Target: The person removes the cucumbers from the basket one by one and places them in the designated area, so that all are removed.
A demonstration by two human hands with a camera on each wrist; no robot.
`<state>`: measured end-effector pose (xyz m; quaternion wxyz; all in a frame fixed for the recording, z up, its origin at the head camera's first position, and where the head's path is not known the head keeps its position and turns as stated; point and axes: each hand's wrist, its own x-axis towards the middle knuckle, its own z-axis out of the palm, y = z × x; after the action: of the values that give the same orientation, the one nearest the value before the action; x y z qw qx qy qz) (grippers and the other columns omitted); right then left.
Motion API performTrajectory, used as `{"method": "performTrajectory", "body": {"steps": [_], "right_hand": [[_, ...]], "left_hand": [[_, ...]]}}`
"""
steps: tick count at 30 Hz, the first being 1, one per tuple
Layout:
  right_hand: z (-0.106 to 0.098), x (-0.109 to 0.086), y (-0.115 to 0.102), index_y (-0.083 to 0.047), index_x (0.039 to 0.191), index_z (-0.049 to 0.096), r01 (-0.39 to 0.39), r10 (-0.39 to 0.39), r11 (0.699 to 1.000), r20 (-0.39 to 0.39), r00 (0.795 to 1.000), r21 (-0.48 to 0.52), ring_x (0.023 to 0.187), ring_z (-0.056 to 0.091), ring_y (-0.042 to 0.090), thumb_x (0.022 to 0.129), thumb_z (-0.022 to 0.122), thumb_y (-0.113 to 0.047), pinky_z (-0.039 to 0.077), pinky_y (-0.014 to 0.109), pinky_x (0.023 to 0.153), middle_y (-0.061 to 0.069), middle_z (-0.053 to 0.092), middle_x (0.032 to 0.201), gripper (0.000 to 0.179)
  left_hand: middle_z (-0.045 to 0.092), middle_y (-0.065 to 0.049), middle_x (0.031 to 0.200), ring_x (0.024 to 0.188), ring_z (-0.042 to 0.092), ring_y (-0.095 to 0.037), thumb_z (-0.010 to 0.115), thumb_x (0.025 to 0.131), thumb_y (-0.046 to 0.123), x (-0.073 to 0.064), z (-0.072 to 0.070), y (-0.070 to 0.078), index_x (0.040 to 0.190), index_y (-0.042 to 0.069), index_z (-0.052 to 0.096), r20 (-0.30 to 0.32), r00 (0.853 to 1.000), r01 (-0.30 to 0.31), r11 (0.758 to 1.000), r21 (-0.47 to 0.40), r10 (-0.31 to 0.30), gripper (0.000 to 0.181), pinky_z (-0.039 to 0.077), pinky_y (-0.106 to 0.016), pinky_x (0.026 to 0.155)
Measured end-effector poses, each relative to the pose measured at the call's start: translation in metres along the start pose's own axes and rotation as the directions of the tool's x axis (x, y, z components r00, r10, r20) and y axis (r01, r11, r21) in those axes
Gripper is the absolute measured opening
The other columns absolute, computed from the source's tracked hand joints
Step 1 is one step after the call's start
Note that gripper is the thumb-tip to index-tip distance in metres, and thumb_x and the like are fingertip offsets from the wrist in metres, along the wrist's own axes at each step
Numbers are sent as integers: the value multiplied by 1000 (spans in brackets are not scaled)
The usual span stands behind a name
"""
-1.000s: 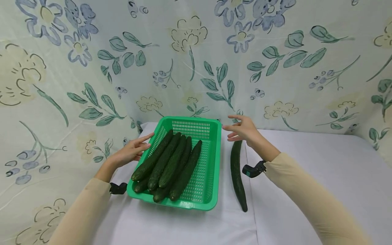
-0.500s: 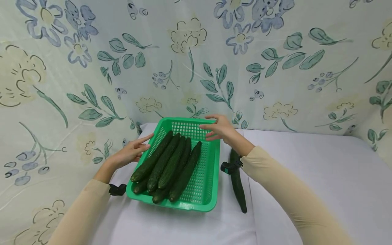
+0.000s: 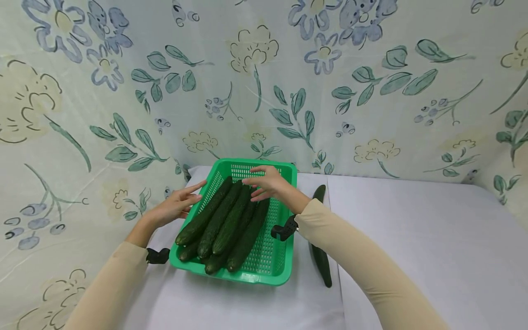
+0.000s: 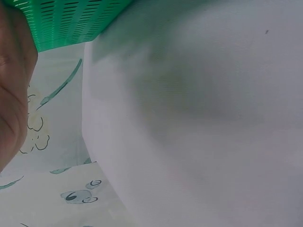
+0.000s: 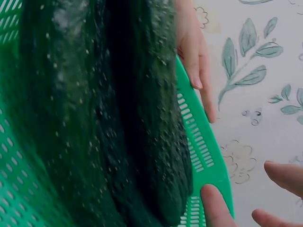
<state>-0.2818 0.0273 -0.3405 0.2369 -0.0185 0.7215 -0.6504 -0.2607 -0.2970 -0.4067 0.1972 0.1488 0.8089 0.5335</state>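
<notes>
Several dark green cucumbers (image 3: 231, 224) lie side by side, some stacked, in the left part of a green plastic basket (image 3: 288, 250) with slotted walls. My left hand (image 3: 171, 208) rests against the basket's left side, fingers extended along the rim; its fingers also show in the right wrist view. Over the far part of the basket hovers my right hand (image 3: 270, 183), fingers spread with nothing between them, near the cucumbers' upper ends. In the right wrist view, bumpy cucumber skin fills the left half, and a fingertip (image 5: 215, 203) overlaps the basket rim.
A single cucumber (image 3: 321, 261) lies on the white tablecloth (image 3: 396, 220) to the right of the basket, partly hidden by the right forearm. Floral fabric (image 3: 371, 114) hangs behind the table and along its left side. A black camera is strapped to each wrist.
My right hand has moved left, from above the lone cucumber, across the basket's right rim to over the cucumbers inside. The left hand and basket have stayed in place.
</notes>
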Motion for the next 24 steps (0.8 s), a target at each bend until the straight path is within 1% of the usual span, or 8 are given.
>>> {"method": "performTrajectory", "body": {"steps": [3, 8, 13, 18, 24], "right_hand": [[8, 0, 3, -7, 151, 41, -11, 11, 1000, 12, 1000, 4, 109, 60, 51, 96, 70, -13, 55, 51, 83, 33, 46, 137, 63], [18, 1, 9, -9, 148, 45, -22, 22, 1000, 8, 1000, -20, 104, 63, 50, 95, 71, -12, 54, 52, 84, 32, 47, 136, 60], [25, 3, 17, -9, 148, 46, -42, 42, 999, -5, 999, -34, 98, 66, 48, 94, 72, -12, 56, 51, 80, 34, 45, 139, 60], [31, 6, 25, -8, 151, 41, -69, 69, 997, 7, 998, -16, 102, 64, 49, 94, 72, -11, 57, 49, 78, 36, 40, 143, 65], [35, 9, 34, -8, 153, 38, -98, 98, 995, 28, 995, 16, 109, 60, 51, 94, 72, -11, 57, 48, 76, 38, 35, 145, 68]], "left_hand": [[26, 2, 66, 50, 24, -13, 46, 108, 33, 0, 0, 0, 160, 32, 23, -3, 1000, -3, 1000, 3, 3, 57, 36, -27, 50], [27, 1, 64, 50, 25, -13, 46, 108, 33, -1, 1, 0, 160, 31, 23, -5, 1000, -9, 1000, 16, 9, 57, 37, -27, 50], [27, 0, 63, 49, 25, -13, 47, 108, 34, 0, 0, -1, 160, 32, 24, -9, 1000, -5, 1000, 21, 6, 57, 38, -26, 50], [27, 0, 63, 50, 25, -12, 47, 107, 34, 0, 0, -2, 160, 32, 23, -11, 1000, 1, 1000, 10, -1, 58, 38, -27, 50], [26, 0, 62, 49, 25, -13, 47, 108, 34, 0, 0, -2, 160, 32, 23, -7, 1000, -10, 1000, 15, 10, 58, 37, -28, 50]]}}
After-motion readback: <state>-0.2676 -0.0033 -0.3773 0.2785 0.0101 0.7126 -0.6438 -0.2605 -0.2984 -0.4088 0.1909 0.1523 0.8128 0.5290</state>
